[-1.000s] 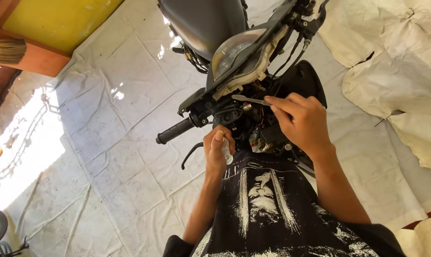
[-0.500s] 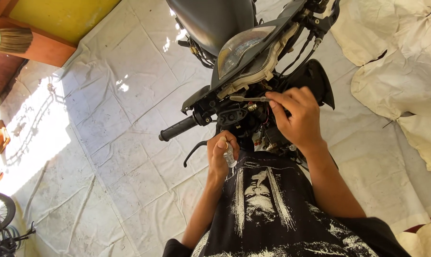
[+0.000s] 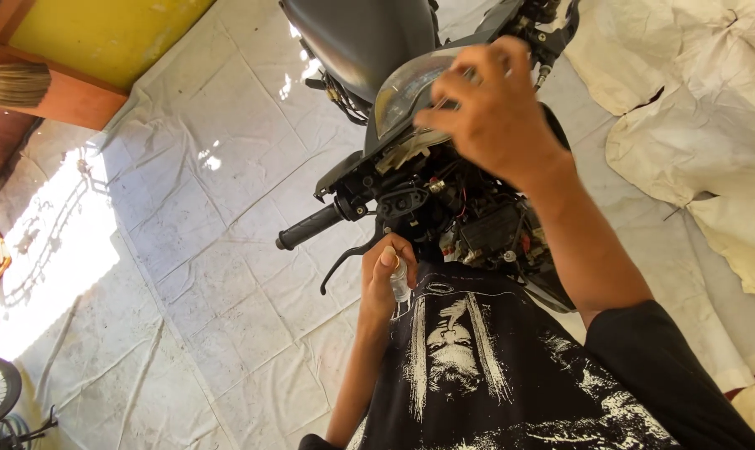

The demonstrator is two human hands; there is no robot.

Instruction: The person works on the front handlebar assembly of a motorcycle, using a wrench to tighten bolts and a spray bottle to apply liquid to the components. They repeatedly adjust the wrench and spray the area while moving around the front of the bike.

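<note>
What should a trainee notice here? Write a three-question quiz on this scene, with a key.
1. True or false: the left hand grips the handlebar grip.
2. The right hand is raised over: A) the instrument cluster; B) a broom; C) a bicycle wheel.
3. Fill in: the floor under the motorcycle is covered by white ____.

Key:
1. False. It holds a small pale object close to the chest, apart from the grip.
2. A.
3. Sheeting.
</note>
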